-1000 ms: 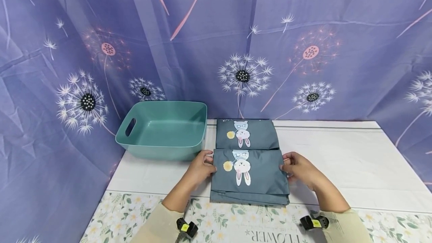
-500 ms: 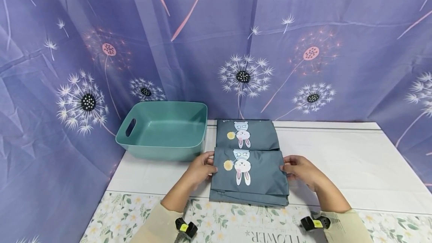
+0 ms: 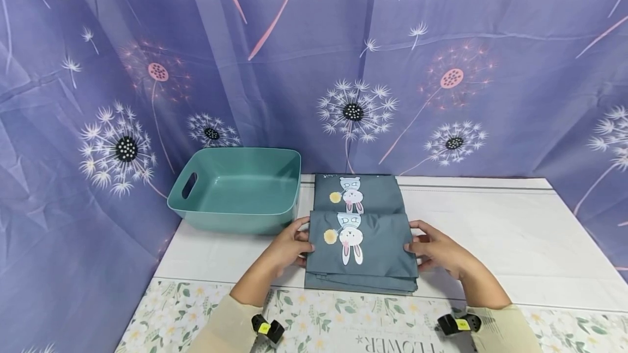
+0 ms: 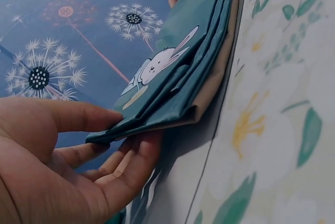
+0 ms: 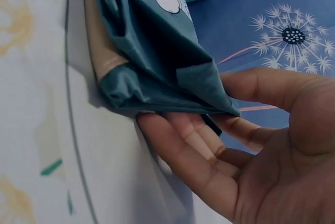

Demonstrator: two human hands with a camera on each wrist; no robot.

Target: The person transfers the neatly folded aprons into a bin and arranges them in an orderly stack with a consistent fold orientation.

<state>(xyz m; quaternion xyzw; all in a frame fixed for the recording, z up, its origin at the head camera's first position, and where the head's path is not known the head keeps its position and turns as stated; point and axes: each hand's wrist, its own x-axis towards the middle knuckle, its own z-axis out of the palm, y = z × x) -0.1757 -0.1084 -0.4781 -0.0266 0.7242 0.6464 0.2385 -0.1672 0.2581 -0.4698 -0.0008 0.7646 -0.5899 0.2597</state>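
A folded grey-green cloth (image 3: 382,247) with a rabbit print is held by its two short sides, a little above the table. My left hand (image 3: 288,247) pinches its left side; in the left wrist view that hand (image 4: 68,166) has its thumb on top and fingers underneath. The opposite side is pinched by my right hand (image 3: 439,249). Loose layers and a tan underside show at the cloth's near edge in the right wrist view (image 5: 152,51). Just behind lies a second folded cloth (image 3: 380,195) with the same print, its near edge covered by the held one.
An empty green plastic bin (image 3: 235,222) with a handle hole stands on the left, close to my left hand. The white table cover (image 3: 490,222) extends to the right; its near strip (image 3: 319,320) is flowered. A purple dandelion curtain (image 3: 294,97) hangs behind.
Both hands have raised the front folded cloth slightly and shifted it a little away from me, so its far edge now overlaps more of the rear cloth. The bin has stayed put.
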